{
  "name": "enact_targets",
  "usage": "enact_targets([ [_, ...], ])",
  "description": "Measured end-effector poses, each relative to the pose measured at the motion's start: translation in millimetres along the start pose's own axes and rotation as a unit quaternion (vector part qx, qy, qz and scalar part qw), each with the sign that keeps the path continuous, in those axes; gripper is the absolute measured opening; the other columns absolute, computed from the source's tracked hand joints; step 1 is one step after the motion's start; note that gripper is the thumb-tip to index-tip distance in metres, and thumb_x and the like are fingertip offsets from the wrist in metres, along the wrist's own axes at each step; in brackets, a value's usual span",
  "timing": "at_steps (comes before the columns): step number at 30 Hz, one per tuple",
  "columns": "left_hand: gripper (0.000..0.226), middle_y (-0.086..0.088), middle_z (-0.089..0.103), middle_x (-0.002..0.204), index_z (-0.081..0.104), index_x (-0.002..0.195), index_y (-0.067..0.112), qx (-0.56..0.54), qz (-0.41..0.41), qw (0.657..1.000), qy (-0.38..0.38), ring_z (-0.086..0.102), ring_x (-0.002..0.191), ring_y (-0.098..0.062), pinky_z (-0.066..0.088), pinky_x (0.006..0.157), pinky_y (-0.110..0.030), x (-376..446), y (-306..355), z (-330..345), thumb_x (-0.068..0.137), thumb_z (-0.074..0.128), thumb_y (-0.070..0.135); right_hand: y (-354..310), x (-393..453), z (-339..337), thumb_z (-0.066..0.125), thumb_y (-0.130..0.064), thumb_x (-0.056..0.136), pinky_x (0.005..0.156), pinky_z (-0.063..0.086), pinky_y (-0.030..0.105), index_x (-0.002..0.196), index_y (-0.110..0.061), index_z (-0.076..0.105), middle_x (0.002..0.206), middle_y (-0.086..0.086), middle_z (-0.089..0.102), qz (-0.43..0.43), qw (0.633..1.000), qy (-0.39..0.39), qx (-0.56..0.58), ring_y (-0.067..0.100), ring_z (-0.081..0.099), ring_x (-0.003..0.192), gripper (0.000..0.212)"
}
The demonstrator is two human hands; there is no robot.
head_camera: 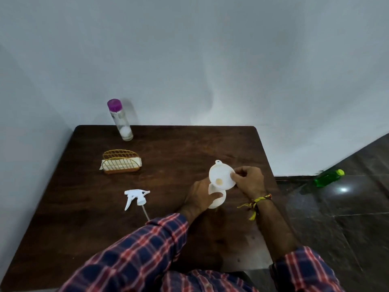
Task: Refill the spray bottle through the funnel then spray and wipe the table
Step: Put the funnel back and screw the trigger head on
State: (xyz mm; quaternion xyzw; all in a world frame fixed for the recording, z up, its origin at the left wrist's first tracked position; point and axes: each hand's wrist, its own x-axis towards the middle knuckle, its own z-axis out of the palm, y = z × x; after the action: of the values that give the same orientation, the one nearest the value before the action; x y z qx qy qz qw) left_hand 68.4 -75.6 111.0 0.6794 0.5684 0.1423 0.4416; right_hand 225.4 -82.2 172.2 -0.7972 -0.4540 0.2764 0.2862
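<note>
Head view: dark wooden table [168,144], grey wall; left grip [200,197] clasps bottle [219,202], right grip [249,182] pinches funnel [221,175]

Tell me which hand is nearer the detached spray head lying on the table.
Left. The left hand grips the white bottle just to the right of the spray head. The right hand is farther right, beyond the bottle, pinching the funnel rim.
</note>
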Motion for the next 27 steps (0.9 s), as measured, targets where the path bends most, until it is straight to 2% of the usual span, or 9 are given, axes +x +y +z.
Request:
enact_targets([
  [5,0.054,0.000,0.064,0.128,0.059,0.128,0.019,0.004,-0.011,0.999,0.047,0.060,0.115,-0.018,0.046,0.096,-0.029,7.7,0.2,14.9,0.082,0.071,0.047,4.5,8.5,-9.4,0.075,-0.015,0.081,0.078,0.060,0.035,0.095,-0.007,0.076,0.090,0.006,0.074,-0.024,0.999,0.015,0.018,0.014,0.066,0.079,0.017],
  [9,0.056,0.001,0.063,0.129,0.058,0.129,0.020,0.009,-0.008,0.998,0.055,0.060,0.115,-0.018,0.047,0.095,-0.029,11.1,-5.3,19.0,0.082,0.071,0.047,6.3,11.8,-12.2,0.075,-0.016,0.082,0.071,0.054,0.024,0.097,-0.005,0.076,0.093,0.007,0.074,-0.037,0.999,0.013,0.007,0.010,0.062,0.076,0.018],
  [11,0.056,0.001,0.062,0.130,0.058,0.130,0.019,0.013,-0.010,0.998,0.060,0.059,0.116,-0.018,0.046,0.096,-0.028,11.6,-4.3,19.2,0.083,0.070,0.047,4.5,11.1,-12.2,0.075,-0.016,0.082,0.073,0.056,0.025,0.095,-0.006,0.076,0.089,0.005,0.074,-0.044,0.999,0.012,-0.001,0.008,0.060,0.073,0.016],
  [13,0.059,0.001,0.059,0.134,0.054,0.134,0.020,0.022,-0.011,0.998,0.054,0.057,0.119,-0.018,0.045,0.098,-0.029,12.1,-5.3,18.6,0.084,0.069,0.048,3.0,10.4,-12.3,0.074,-0.016,0.083,0.076,0.057,0.028,0.095,-0.007,0.076,0.089,0.005,0.074,-0.045,0.999,0.022,0.007,0.008,0.060,0.073,0.015],
  [17,0.077,0.005,0.055,0.138,0.043,0.141,0.027,0.021,0.026,0.999,0.008,0.053,0.125,-0.019,0.045,0.101,-0.033,11.3,-12.5,6.5,0.076,0.075,0.052,-9.7,6.7,-17.8,0.072,-0.015,0.085,0.074,0.051,0.024,0.101,-0.006,0.075,0.097,0.008,0.075,-0.057,0.997,0.056,0.021,0.013,0.064,0.083,0.019],
  [20,0.082,0.005,0.049,0.144,0.040,0.144,0.026,0.006,0.043,0.999,0.010,0.049,0.129,-0.017,0.042,0.106,-0.034,6.0,-21.2,-16.0,0.075,0.075,0.054,-27.5,-0.3,-18.8,0.074,-0.017,0.083,0.071,0.054,0.025,0.101,-0.007,0.075,0.096,0.006,0.075,-0.083,0.994,0.068,0.034,0.010,0.064,0.080,0.021],
  [22,0.076,0.005,0.046,0.148,0.040,0.145,0.027,0.007,0.028,0.998,0.057,0.045,0.133,-0.016,0.038,0.109,-0.034,1.9,-34.7,-36.9,0.081,0.068,0.055,-41.3,-5.1,-14.9,0.077,-0.018,0.081,0.073,0.058,0.030,0.099,-0.009,0.075,0.092,0.003,0.075,-0.098,0.992,0.070,0.047,0.011,0.066,0.078,0.021],
  [24,0.063,0.004,0.048,0.146,0.043,0.143,0.027,-0.015,-0.006,0.990,0.137,0.045,0.134,-0.016,0.038,0.109,-0.035,-2.6,-54.7,-60.2,0.088,0.060,0.053,-55.6,-8.0,-5.3,0.077,-0.017,0.079,0.074,0.059,0.030,0.096,-0.011,0.073,0.085,-0.001,0.072,-0.099,0.991,0.067,0.056,0.010,0.065,0.076,0.018],
  [27,0.052,-0.006,0.051,0.142,0.045,0.141,0.018,-0.025,-0.097,0.959,0.263,0.048,0.131,-0.025,0.039,0.106,-0.038,-8.8,-90.9,-96.1,0.095,0.056,0.040,-77.8,-10.2,21.0,0.075,-0.015,0.078,0.069,0.060,0.033,0.092,-0.014,0.069,0.082,-0.004,0.070,-0.098,0.990,0.067,0.078,0.013,0.068,0.074,0.015],
])
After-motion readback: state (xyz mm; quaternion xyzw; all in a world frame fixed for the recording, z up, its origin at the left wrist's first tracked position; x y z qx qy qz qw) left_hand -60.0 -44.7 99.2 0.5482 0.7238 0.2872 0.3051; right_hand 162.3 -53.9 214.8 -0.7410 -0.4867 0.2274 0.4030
